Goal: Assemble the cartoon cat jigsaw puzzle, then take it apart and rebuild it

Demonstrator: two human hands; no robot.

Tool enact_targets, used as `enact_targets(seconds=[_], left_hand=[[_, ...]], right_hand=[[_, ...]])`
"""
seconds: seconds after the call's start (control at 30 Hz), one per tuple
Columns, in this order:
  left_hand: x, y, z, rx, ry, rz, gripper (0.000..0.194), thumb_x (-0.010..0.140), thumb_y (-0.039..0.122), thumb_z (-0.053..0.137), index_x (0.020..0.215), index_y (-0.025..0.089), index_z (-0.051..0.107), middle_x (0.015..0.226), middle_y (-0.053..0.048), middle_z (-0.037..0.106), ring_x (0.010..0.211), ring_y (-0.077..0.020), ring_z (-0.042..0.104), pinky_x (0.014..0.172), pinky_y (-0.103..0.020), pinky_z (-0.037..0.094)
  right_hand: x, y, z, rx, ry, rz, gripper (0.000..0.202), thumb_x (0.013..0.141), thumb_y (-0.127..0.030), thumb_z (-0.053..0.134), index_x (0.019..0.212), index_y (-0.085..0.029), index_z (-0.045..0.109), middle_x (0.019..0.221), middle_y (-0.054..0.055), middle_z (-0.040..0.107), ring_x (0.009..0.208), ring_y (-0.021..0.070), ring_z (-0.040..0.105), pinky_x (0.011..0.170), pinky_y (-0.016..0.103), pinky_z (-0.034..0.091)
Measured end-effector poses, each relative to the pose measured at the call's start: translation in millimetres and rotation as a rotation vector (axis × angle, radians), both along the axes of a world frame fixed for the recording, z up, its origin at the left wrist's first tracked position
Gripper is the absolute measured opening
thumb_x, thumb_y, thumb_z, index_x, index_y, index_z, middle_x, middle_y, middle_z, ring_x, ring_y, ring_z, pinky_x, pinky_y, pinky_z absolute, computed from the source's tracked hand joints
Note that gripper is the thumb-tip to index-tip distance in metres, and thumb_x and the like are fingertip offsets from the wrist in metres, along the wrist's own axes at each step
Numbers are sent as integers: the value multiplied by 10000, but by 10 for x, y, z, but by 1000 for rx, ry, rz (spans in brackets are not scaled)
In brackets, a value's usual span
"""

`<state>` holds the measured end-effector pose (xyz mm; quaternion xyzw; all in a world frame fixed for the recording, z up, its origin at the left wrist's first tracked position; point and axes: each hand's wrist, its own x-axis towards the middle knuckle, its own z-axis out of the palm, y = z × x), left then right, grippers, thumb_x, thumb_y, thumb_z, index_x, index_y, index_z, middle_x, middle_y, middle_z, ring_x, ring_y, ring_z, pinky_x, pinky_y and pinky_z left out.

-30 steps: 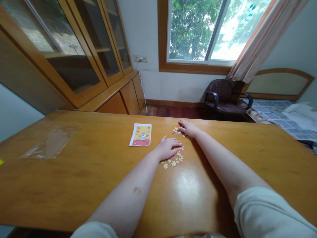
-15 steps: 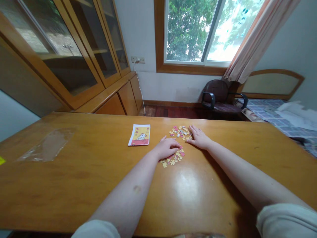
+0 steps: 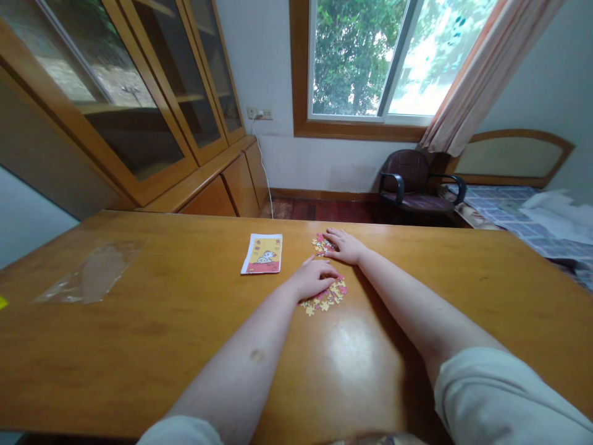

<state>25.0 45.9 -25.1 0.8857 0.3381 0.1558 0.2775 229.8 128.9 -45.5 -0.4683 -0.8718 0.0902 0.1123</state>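
Yellow and pink jigsaw pieces lie on the table in two piles. My left hand (image 3: 314,278) rests over the nearer pile of puzzle pieces (image 3: 325,300), fingers stretched out and covering part of it. Against the right side of the farther pile of puzzle pieces (image 3: 320,245) lies my right hand (image 3: 345,246), flat with its fingers apart, hiding some pieces. Left of both hands is a picture card (image 3: 264,253) showing a white animal on a yellow and pink ground.
The wooden table (image 3: 185,346) carries a clear plastic bag (image 3: 99,272) at its left. Beyond its far edge stand a dark armchair (image 3: 407,179) and a bed (image 3: 504,210). A glass-door cabinet (image 3: 162,185) is at the far left, with a white cord (image 3: 262,161) beside it.
My right hand has moved left, and the farther pile is pushed closer together and leftward. My left hand stays over the nearer pile.
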Motion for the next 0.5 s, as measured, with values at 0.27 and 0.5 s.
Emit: enact_targets(seconds=[0.27,0.5], left_hand=[[6,8,7,29,-40,-8,256,849,256,535,1036,267,709,1118,5,695,1176,-205,540,1136,-394,251],[6,27,-28,45,-69,-14,257,832,238,544,1019,237,721,1070,-10,706,1072,-201,579,1006,-320,408]], right_hand=[[-174,-5,6,53,91,-103,804,824,-608,519,1455,-142,343,1498,165,331,1384,297,300,1126,472,256],[-408,-14,52,3,-89,-26,678,875,-594,446,1452,-248,358,1521,91,300,1412,270,243,1140,500,181]])
